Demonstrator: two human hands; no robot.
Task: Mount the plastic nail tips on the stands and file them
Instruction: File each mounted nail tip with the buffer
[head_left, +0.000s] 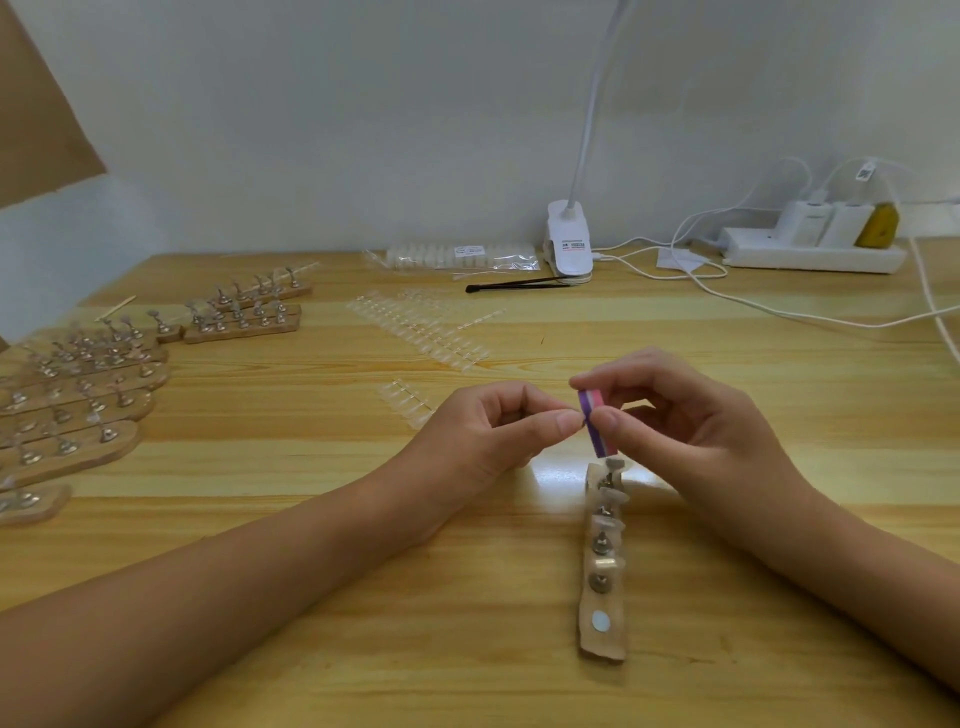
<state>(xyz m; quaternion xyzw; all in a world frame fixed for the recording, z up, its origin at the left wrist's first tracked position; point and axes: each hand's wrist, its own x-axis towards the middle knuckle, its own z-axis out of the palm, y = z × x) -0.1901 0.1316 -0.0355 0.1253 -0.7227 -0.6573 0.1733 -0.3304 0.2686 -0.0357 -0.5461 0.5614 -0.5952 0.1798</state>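
My right hand (691, 415) pinches a small purple and pink file block (595, 418) between thumb and fingers, held upright above the table. My left hand (493, 431) pinches something tiny against the file's left face; it is too small to make out. Directly below lies a wooden stand strip (602, 639) running towards me, with several metal stands carrying clear nail tips (608, 522) and one bare white magnet spot near its front end.
Several more wooden strips with stands (93, 384) crowd the left side. Clear nail tip strips (426, 327) lie in the middle, a bag of tips (457, 257) further back. A clip lamp (569, 244), power strip (810, 249) and cables sit at the back right.
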